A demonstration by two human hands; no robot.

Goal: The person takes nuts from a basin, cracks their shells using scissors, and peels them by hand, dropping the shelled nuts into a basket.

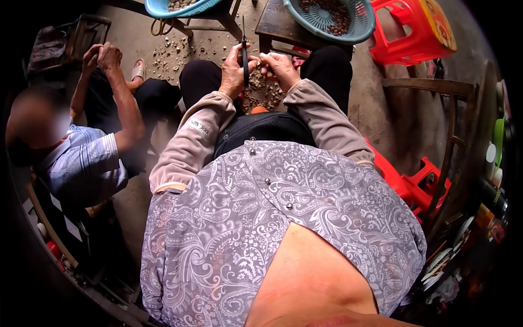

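In the head view, a dark pointed tool [244, 52] is held in the grip of the left hand [232, 73], its tip aimed away from the body. The fingertips of the right hand [281, 70] are pressed together beside it; whether a small brown piece is pinched there cannot be told. Brown pieces are held in a blue basket [357, 32], set on a wooden tabletop [271, 26] beyond the grip and to its right. Shell bits [163, 61] are strewn on the floor beyond the grip, to its left. In this step, any piece would best be pinched firmly by its edge, the point turned clear of the fingertips. The left palm is hidden, a blue basin [201, 7] is cut off by the frame, and the tool's exact kind is hard to make out.
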